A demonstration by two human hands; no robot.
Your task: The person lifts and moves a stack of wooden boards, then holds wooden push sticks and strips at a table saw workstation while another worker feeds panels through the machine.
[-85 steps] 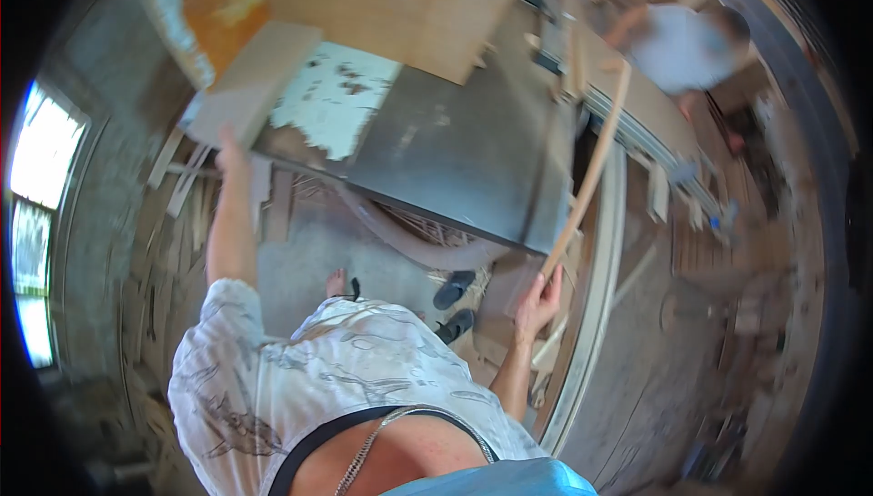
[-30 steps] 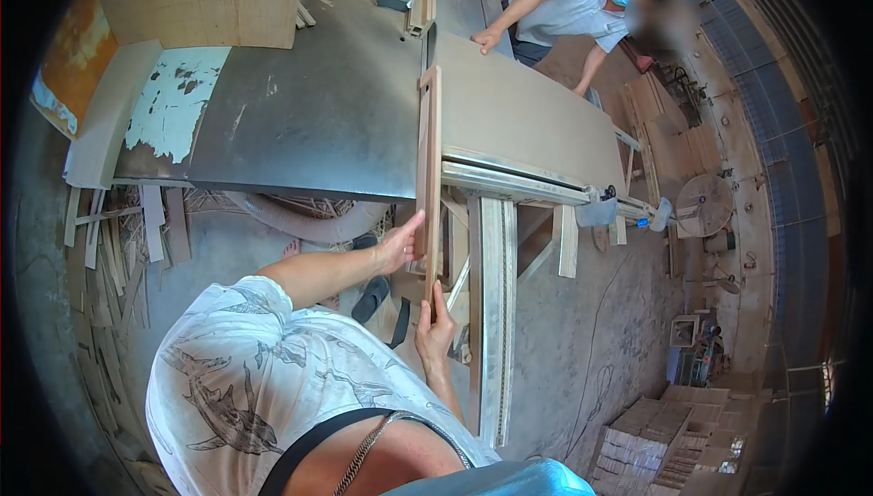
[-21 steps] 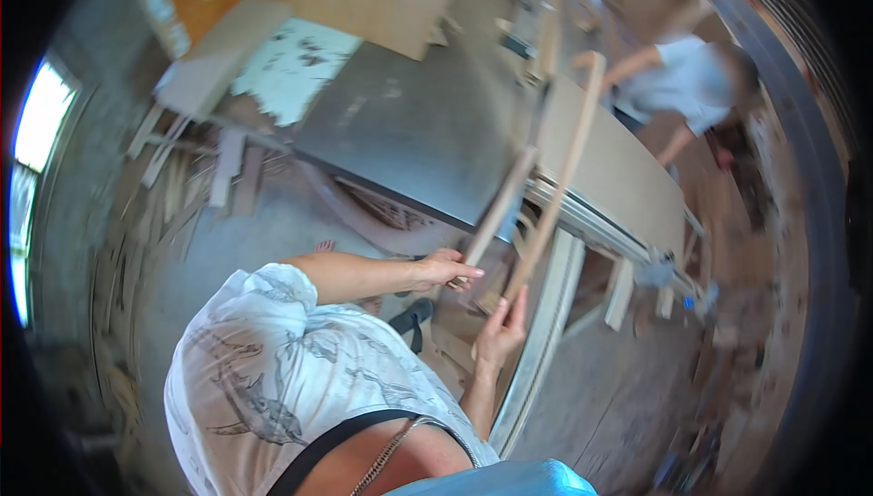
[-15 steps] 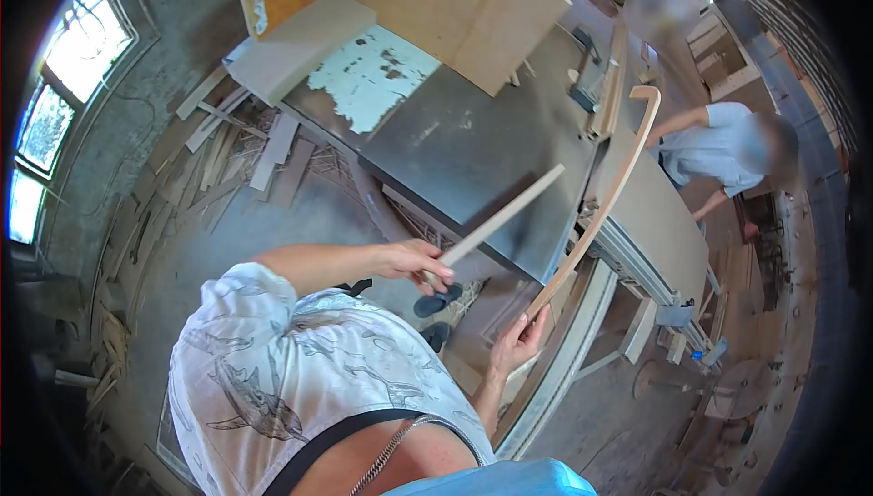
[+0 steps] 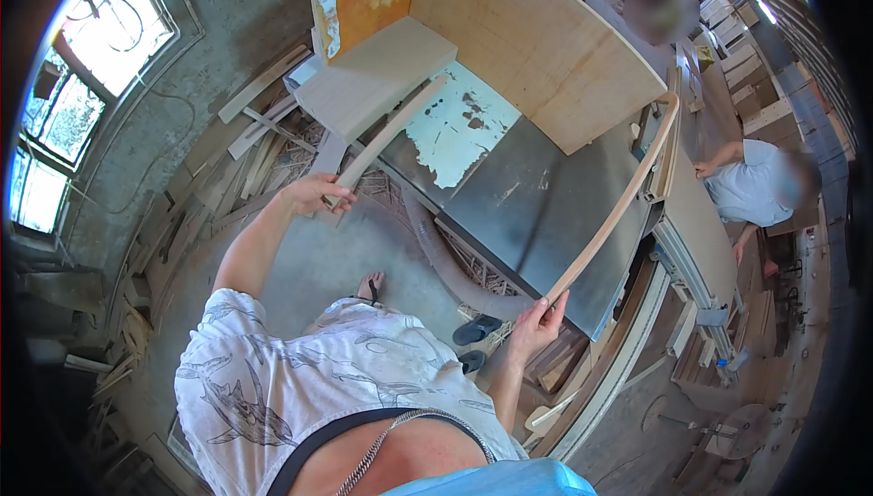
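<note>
My left hand [image 5: 316, 194] is closed round the near end of a straight wooden strip [image 5: 389, 137]. The far end of that strip reaches up beside a pale wooden block [image 5: 377, 73] on the machine table. In my right hand [image 5: 538, 321] is the lower end of a long wooden strip [image 5: 614, 214] with a hooked far end. This long strip slants over the right part of the dark metal table [image 5: 509, 214]. Whether it touches the tabletop, I cannot tell.
A large plywood panel [image 5: 536, 32] stands on the table. Offcuts [image 5: 259, 155] lie piled along the wall at left. A ribbed hose [image 5: 446, 269] runs below the table edge. A co-worker [image 5: 750, 182] in a light shirt is at the right, and sandals [image 5: 477, 329] lie on the floor.
My left hand has moved left and away from my body with the straight strip, towards the pale block. My right hand still grips the long strip. The view has shifted.
</note>
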